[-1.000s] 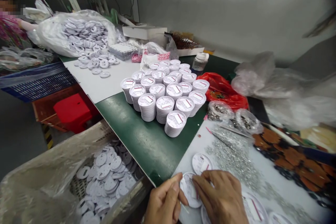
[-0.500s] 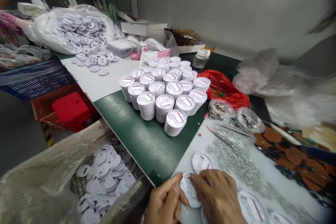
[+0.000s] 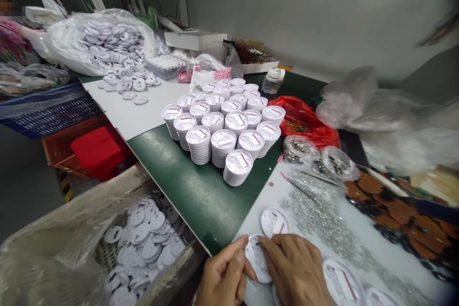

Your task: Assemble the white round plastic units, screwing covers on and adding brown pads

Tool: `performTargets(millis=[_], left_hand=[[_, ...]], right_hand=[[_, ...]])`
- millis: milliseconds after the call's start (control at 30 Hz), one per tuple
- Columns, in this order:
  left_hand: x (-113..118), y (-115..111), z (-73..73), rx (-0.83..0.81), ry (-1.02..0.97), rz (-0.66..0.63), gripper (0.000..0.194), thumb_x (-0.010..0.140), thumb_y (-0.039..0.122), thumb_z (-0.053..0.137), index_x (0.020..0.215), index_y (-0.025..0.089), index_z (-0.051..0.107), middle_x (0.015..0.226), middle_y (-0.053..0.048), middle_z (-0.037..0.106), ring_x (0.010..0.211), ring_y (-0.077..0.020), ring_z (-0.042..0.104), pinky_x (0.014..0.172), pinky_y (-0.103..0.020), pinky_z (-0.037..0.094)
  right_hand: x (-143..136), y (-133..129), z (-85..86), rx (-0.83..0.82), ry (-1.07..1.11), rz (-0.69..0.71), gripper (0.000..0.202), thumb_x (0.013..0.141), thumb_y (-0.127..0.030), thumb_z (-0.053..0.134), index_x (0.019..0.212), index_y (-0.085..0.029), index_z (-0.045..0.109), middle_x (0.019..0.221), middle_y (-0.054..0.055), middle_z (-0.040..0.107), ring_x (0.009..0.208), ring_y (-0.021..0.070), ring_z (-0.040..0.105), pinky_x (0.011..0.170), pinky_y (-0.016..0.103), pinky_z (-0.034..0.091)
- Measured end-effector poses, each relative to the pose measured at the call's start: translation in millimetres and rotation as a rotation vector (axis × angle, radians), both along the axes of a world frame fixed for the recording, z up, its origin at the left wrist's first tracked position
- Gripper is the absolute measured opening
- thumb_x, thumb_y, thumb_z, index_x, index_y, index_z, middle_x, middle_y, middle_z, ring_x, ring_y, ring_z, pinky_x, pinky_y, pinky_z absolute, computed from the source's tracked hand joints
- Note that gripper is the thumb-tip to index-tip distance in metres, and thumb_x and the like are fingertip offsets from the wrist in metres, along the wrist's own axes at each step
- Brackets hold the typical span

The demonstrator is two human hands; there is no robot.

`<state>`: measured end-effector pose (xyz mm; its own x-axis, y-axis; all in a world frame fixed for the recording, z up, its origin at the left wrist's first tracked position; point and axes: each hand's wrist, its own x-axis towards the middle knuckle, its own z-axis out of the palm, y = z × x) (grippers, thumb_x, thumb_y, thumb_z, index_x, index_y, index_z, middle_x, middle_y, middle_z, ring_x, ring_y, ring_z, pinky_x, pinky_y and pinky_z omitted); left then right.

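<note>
At the bottom centre, my left hand [image 3: 227, 272] grips the left rim of a round white disc [image 3: 258, 260] between thumb and fingers. My right hand [image 3: 296, 265] has its fingertips pressed together on the top of the same disc; anything tiny under them is hidden. Just behind it lies another white disc [image 3: 275, 223] with a red-edged label. A further labelled disc [image 3: 342, 283] sits to the right of my right hand. Many small clear parts [image 3: 322, 215] are spread over the pale work surface [image 3: 251, 215].
Stacks of labelled white discs [image 3: 235, 162] stand on the green table [image 3: 179, 172]. Small bags of metal parts [image 3: 297, 148], a red bag [image 3: 304, 122] and a bottle [image 3: 273, 80] lie beyond. A lined basket of discs [image 3: 150, 234] is lower left; a person's arm shows far left.
Both hands stay on the disc in nearly the same pose. The view has shifted very slightly.
</note>
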<state>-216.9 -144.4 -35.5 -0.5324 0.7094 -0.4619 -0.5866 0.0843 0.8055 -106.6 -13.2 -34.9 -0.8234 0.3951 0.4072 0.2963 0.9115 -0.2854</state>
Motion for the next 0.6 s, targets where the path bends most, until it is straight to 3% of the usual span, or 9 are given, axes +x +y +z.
performTargets(millis=[200, 600], left_hand=[[-1.3, -0.3, 2.0, -0.053, 0.042, -0.036, 0.077, 0.078, 0.075, 0.067, 0.129, 0.018, 0.07, 0.077, -0.005, 0.068, 0.043, -0.0052, 0.032, 0.041, -0.022, 0.026], [0.5, 0.9, -2.2, 0.024, -0.043, 0.027, 0.078, 0.073, 0.071, 0.075, 0.125, 0.013, 0.072, 0.073, -0.004, 0.067, 0.041, -0.0018, 0.03, 0.041, -0.02, 0.025]], right_hand=[[-0.9, 4.5, -1.7, 0.017, -0.034, 0.038, 0.038, 0.107, -0.03, 0.029, 0.108, -0.023, 0.067, 0.089, 0.005, 0.063, 0.083, 0.0226, 0.052, 0.081, 0.039, 0.034], [-1.5, 4.8, -1.0, 0.047, -0.043, 0.044, 0.03, 0.105, -0.023, 0.037, 0.108, -0.024, 0.067, 0.087, 0.003, 0.063, 0.082, 0.0212, 0.053, 0.08, 0.036, 0.034]])
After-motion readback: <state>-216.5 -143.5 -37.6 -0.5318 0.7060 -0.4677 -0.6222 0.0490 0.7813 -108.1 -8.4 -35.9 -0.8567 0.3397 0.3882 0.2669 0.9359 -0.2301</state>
